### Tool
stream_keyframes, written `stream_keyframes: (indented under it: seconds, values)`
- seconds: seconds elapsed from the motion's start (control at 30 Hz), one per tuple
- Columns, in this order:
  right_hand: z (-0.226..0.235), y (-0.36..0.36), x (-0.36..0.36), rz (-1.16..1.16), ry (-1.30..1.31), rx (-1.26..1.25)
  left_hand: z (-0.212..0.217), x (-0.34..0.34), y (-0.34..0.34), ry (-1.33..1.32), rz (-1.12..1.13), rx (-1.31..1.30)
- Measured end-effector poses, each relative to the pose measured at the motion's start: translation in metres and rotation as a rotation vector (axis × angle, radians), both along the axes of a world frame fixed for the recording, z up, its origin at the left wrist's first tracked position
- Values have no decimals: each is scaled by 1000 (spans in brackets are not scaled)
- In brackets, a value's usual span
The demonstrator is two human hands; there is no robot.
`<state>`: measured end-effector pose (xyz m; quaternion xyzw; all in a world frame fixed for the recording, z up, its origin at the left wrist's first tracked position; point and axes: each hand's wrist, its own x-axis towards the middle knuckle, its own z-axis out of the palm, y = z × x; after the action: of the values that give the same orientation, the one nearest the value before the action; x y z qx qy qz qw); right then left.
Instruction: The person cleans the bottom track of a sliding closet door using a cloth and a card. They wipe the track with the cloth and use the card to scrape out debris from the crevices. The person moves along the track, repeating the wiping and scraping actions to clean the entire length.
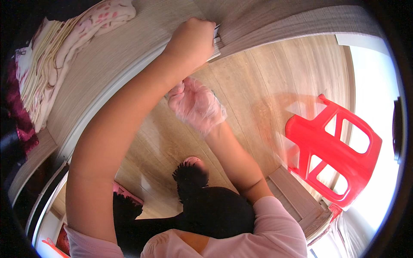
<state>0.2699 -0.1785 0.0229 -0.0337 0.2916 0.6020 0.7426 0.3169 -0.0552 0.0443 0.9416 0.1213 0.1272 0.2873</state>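
My left hand (pixel 192 41) is bare and closed, raised at the upper middle against the end of a pale rail (pixel 217 41) on the edge of a wood-grain cabinet board. Its fingers point away from me, so whatever they grip is hidden. Below it and slightly right, my right hand (pixel 197 105) wears a thin clear plastic glove. Its fingers are curled in beside my left forearm, near the rail's underside. I cannot make out what, if anything, lies inside them.
Folded cloths (pixel 64 60) are stacked on the cabinet shelf (pixel 116 47) at upper left. A red plastic stool (pixel 335 150) lies on its side at right, beside a wooden drawer front (pixel 292 193). Wood-plank floor (pixel 254 81) stretches below my hands.
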Motion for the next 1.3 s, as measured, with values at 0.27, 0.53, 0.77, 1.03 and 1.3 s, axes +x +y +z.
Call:
stream_keyframes:
  seconds: [0.27,0.53,0.77,1.03,1.3]
  values:
    - [10,-8,1,5,-43,-60,10,7,-14,94,102,8]
    - [0,-17,-1,-34,-51,-21,5,-12,23,131,123,-414]
    - [-4,-26,6,-44,-567,-299,7,-40,33,159,181,-1092]
    - [29,-32,16,203,-1098,-587,13,-81,-6,107,106,-886]
    - [20,-56,15,50,-1067,-705,-25,-43,3,-223,40,-145]
